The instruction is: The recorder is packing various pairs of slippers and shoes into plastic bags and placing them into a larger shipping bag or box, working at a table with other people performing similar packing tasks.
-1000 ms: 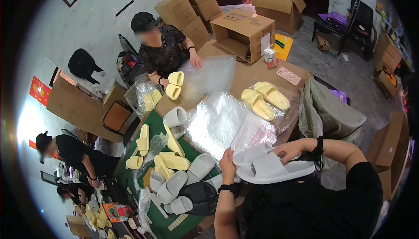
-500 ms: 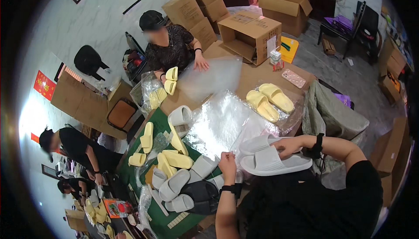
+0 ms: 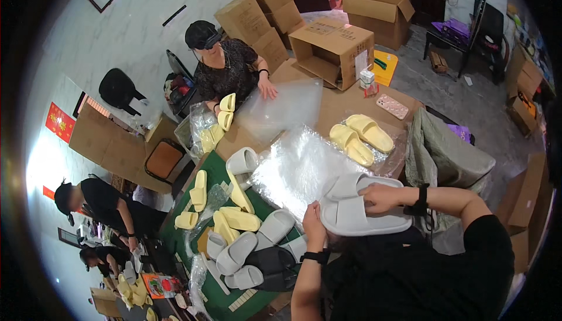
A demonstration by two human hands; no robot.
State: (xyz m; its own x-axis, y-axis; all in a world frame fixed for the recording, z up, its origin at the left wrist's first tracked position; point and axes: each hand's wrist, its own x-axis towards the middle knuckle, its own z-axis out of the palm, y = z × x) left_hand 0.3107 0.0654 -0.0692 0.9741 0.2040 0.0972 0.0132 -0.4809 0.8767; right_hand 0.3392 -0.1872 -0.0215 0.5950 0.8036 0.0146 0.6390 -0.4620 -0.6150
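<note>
A pair of light grey slippers [image 3: 351, 219] is held together in front of my body. My right hand [image 3: 380, 198] grips them from the foot-opening side, its fingers partly inside the upper slipper. My left hand [image 3: 314, 220] is closed at the slippers' toe end, against the edge of the near one; its fingertips are partly hidden. Just beyond the slippers lies a stack of clear plastic bags [image 3: 293, 160]. Farther off, a pair of yellow slippers [image 3: 361, 139] rests on clear plastic.
Loose yellow, grey and black slippers [image 3: 272, 265] crowd the green mat [image 3: 225, 301] at left. Across the table a co-worker [image 3: 225, 66] holds yellow slippers [image 3: 226, 112] beside plastic sheets. An open carton [image 3: 332, 51], a phone [image 3: 392, 106] and a woven sack [image 3: 442, 151] lie around the table.
My left hand has moved slightly right and down, meeting the toe end of the grey slippers. The slippers have tilted, showing more of their tops, with my right hand still gripping them.
</note>
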